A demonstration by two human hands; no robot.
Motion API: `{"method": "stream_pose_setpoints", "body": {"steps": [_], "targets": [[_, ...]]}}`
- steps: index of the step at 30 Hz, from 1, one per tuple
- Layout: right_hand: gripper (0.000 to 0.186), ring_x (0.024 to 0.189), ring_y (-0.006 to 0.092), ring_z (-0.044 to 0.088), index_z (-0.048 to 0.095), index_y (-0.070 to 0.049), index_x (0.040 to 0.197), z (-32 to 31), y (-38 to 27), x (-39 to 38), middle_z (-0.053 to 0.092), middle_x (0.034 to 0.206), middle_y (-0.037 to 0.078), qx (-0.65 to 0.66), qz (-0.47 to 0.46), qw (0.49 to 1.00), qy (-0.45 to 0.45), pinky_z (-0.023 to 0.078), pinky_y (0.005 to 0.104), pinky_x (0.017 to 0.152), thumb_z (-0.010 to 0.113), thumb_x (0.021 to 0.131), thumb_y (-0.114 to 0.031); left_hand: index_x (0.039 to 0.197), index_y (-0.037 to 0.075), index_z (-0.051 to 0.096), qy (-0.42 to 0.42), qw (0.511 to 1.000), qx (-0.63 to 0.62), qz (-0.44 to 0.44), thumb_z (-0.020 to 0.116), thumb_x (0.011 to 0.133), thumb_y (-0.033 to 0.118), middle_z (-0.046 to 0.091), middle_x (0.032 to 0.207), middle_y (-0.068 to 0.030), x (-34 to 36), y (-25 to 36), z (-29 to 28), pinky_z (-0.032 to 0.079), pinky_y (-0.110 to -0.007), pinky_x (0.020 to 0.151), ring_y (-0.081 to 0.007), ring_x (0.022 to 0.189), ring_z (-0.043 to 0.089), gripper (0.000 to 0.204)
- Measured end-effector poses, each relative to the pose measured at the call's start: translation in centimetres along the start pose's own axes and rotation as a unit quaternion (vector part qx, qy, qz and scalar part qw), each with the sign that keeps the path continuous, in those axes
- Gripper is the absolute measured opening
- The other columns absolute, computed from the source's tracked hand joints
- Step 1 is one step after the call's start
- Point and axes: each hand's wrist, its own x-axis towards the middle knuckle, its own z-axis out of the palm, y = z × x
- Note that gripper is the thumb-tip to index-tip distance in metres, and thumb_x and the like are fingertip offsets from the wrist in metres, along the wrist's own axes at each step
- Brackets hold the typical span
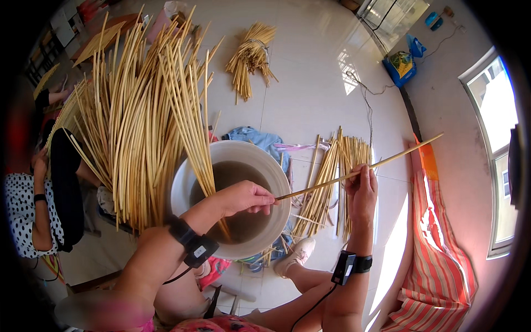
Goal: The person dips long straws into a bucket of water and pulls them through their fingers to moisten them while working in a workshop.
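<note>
A long thin straw-coloured reed stalk (404, 150) slants up to the right in front of me. My left hand (246, 197) pinches its darker lower end over the white bucket (182, 191). Further along, my right hand (362, 191) is closed around the stalk, raised to the right of the bucket. Murky brownish water (243, 176) fills part of the bucket. Several stalks (191, 133) stand in it, leaning up and left, their lower parts partly behind my left forearm. Left of the bucket rises a large, dense sheaf of stalks (138, 127).
Loose stalks (321, 191) lie on the floor right of the bucket, and a tied bundle (251, 55) lies beyond. Blue cloth (251, 134) sits behind the bucket. A striped red cloth (437, 249) hangs by the right wall. Another person (36, 205) sits at the far left.
</note>
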Motion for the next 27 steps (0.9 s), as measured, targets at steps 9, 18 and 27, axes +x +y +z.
{"method": "stream_pose_setpoints", "body": {"steps": [9, 18, 27], "targets": [[0.027, 0.052, 0.0074, 0.041, 0.05, -0.006, 0.088, 2.3, 0.7, -1.3, 0.044, 0.066, 0.0, -0.057, -0.042, 0.995, -0.073, 0.033, 0.0201, 0.046, 0.037, 0.102, -0.024, 0.071, 0.005, 0.064, 0.155, 0.979, 0.128, -0.027, 0.061, 0.087, 0.045, 0.055, 0.061, 0.0008, 1.8, -2.1, 0.9, 0.035, -0.019, 0.053, -0.0063, 0.055, 0.045, 0.043], [0.026, 0.048, 0.0063, 0.042, 0.054, -0.005, 0.084, 2.1, 1.0, -1.5, 0.047, 0.061, 0.0, -0.04, -0.006, 0.999, -0.014, 0.034, 0.0197, 0.044, 0.044, 0.1, -0.023, 0.109, 0.001, 0.062, -0.019, 0.996, 0.022, 0.083, 0.048, 0.098, 0.019, 0.052, 0.067, 0.0027, 0.7, 0.6, 1.5, 0.03, -0.016, 0.05, -0.003, 0.056, 0.039, 0.026], [0.028, 0.048, 0.0052, 0.047, 0.055, -0.003, 0.079, 6.7, 2.7, -4.4, 0.053, 0.059, 0.0, -0.153, 0.063, 0.984, -0.069, 0.038, 0.0196, 0.044, 0.053, 0.096, -0.025, 0.085, 0.005, 0.055, -0.038, 0.991, -0.075, 0.102, 0.041, 0.1, 0.026, 0.04, 0.064, 0.0054, 1.6, 2.0, 4.9, 0.028, -0.018, 0.049, -0.0036, 0.055, 0.034, 0.03]]}}
